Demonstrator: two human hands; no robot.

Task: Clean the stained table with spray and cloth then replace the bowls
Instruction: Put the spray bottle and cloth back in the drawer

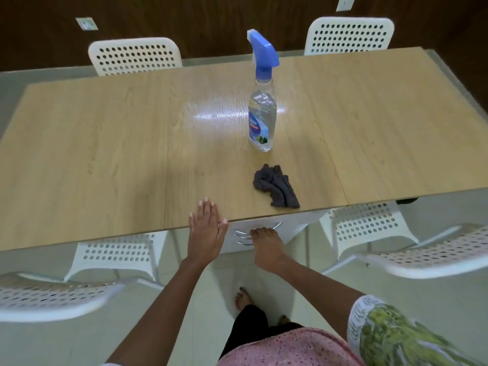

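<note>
A light wooden table (105, 154) fills the middle of the view, with a shiny wet patch near its centre. On it stands a clear spray bottle (262, 120) with a blue trigger head. A crumpled dark grey cloth (276, 186) lies in front of the bottle, near the front edge. My left hand (207, 233) rests flat on the table's front edge, fingers straight. My right hand (266, 249) reaches below that edge, its fingers curled over the rims of stacked metal bowls (241, 236). The tabletop hides most of the bowls.
White perforated chairs stand around the table: two at the far side (134, 56) (348, 35), two tucked under the near side (116, 252) (367, 228). Two more chair backs sit close at the left (52, 297) and right (435, 254). My bare feet stand on the pale tiled floor.
</note>
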